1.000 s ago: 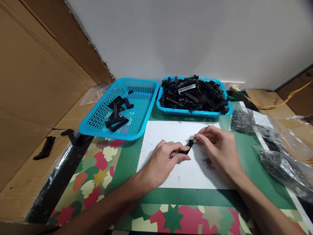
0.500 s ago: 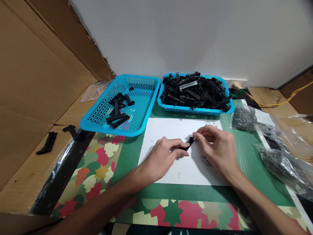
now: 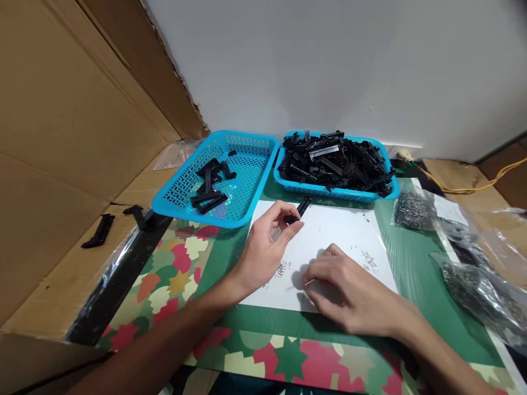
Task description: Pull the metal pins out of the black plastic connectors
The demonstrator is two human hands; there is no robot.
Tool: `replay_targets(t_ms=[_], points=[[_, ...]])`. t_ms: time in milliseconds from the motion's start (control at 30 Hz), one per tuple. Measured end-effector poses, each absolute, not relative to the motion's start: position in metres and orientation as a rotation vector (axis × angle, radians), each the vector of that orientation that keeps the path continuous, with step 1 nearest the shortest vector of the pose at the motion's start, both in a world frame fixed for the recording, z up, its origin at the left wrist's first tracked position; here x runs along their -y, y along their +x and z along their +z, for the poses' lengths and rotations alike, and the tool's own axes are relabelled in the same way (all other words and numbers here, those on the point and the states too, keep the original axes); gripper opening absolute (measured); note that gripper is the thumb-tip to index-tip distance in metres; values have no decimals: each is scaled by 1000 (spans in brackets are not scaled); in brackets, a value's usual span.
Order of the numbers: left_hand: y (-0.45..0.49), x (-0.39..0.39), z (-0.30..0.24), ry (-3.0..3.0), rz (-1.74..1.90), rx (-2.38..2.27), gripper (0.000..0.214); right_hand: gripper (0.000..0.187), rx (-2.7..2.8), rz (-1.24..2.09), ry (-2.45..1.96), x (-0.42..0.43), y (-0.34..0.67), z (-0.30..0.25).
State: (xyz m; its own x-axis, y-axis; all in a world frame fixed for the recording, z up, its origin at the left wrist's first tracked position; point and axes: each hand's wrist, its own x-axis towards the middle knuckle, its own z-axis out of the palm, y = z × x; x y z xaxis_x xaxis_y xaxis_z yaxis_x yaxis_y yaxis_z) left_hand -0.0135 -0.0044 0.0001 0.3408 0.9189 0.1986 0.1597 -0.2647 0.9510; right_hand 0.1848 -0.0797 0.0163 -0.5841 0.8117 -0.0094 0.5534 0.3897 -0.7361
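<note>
My left hand (image 3: 267, 241) is closed around a black plastic part (image 3: 303, 206), pinching its near end between thumb and fingers over the white sheet (image 3: 325, 236). Lower on the right, my right hand (image 3: 343, 291) is curled low over the paper. A thin metal tool (image 3: 309, 282) shows as a short glint at its fingertips; the rest is hidden by the fingers. Small bent wire pieces (image 3: 282, 269) lie in a loose pile by my left wrist. Another cluster of wire pieces (image 3: 369, 261) sits beyond my right hand.
A blue basket (image 3: 247, 218) at the left holds several black parts. Heaped with similar parts is a second blue basket (image 3: 329, 192) at the back. Plastic bags of small metal pieces (image 3: 414, 211) lie at right. Two black parts (image 3: 99, 231) rest on cardboard at left.
The hands have moved apart. My left hand has lifted the black part away and up, while my right hand has come off it and down toward the paper. The view has shifted slightly.
</note>
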Motion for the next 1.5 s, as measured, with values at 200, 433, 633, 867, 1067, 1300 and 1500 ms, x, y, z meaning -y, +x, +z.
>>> replay_targets(t_ms=[200, 433, 633, 867, 1067, 1300, 1500], points=[[-13, 8, 1, 1664, 1026, -977, 12, 6, 2393, 983, -1136, 84, 176, 6], [-12, 10, -1, 1657, 1005, -952, 13, 14, 2432, 882, -1171, 86, 177, 2], [-13, 7, 0, 1668, 1024, -973, 14, 22, 2362, 867, -1236, 82, 179, 1], [-14, 7, 0, 1677, 1024, -982, 14, 15, 2055, 799, -1499, 76, 157, -9], [-15, 6, 0, 1720, 1025, -982, 12, 13, 1998, 791, -1511, 74, 148, -22], [-17, 6, 1, 1750, 1005, -974, 9, 11, 1915, 888, -1515, 73, 151, -23], [-19, 6, 3, 1807, 956, -972, 8, 18, 1767, 1002, -1498, 75, 153, -16]])
